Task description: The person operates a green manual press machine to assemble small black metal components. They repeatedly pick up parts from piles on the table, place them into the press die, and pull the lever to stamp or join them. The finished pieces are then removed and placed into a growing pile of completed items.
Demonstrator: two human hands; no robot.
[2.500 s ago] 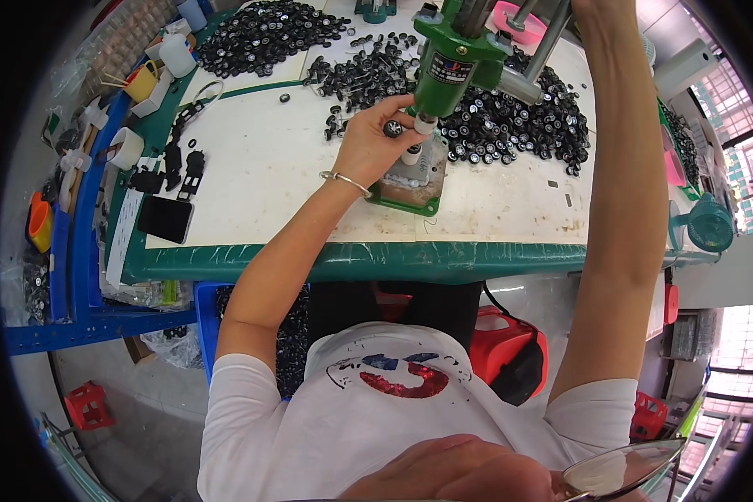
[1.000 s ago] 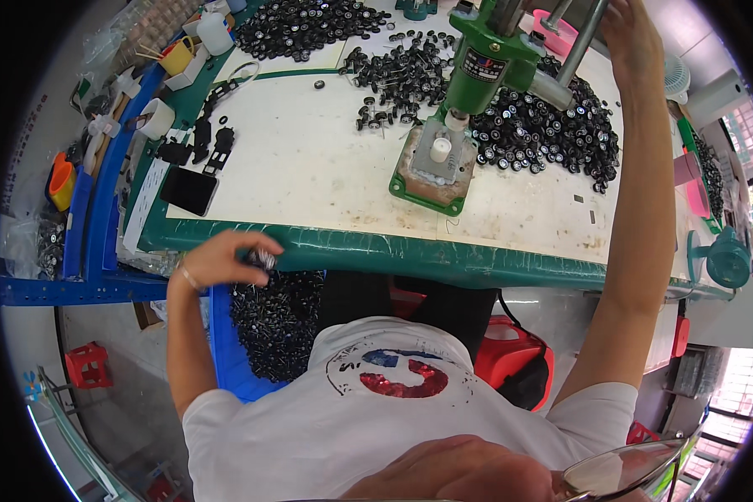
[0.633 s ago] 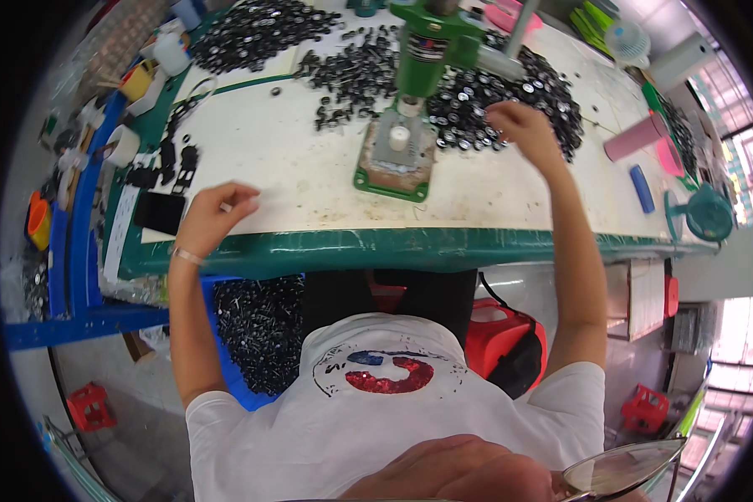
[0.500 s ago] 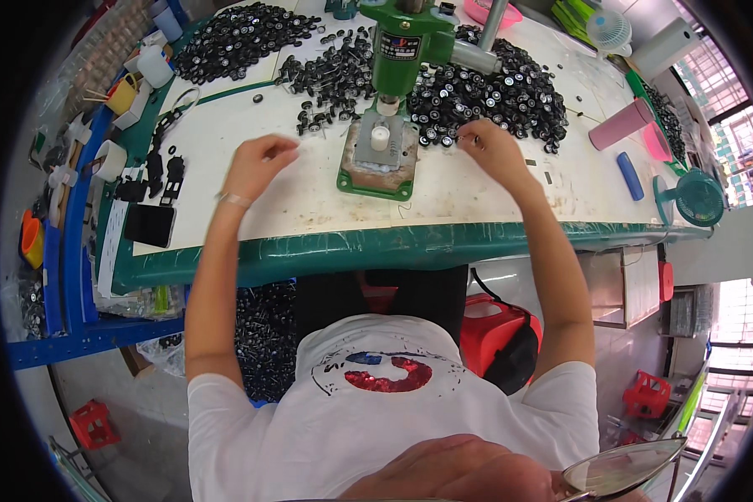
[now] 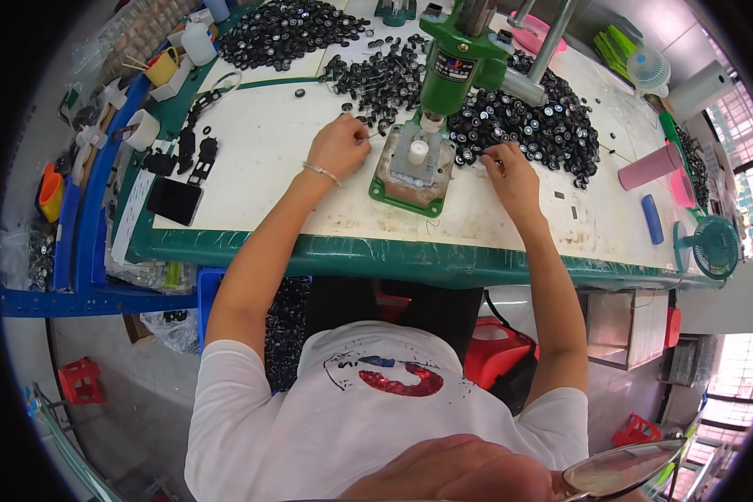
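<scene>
A green bench press [image 5: 450, 75] stands before me, with a white round post [image 5: 418, 151] upright on its metal base plate [image 5: 431, 171]. Left of the base, my left hand [image 5: 340, 151] is closed, pinching a small black-headed bolt [image 5: 374, 135] whose thin metal stem points toward the press. This is at the near edge of a heap of black-headed bolts [image 5: 385, 84]. To the right of the press, my right hand [image 5: 514, 180] has its fingertips pinched at the near edge of a heap of black round caps [image 5: 527, 125]. Whatever sits between those fingertips is mostly hidden.
Another black heap [image 5: 289, 33] lies at the back left. A phone [image 5: 175, 202] and black strap parts [image 5: 197, 151] lie on the left. On the right are a pink cup [image 5: 649, 166], a blue stick [image 5: 652, 219] and a small green fan [image 5: 715, 247]. A green edge [image 5: 393, 255] borders the table.
My left hand has moved right and forward to the bolt heap and closed on a bolt. My right hand has closed its fingertips at the cap heap. The view has shifted a little.
</scene>
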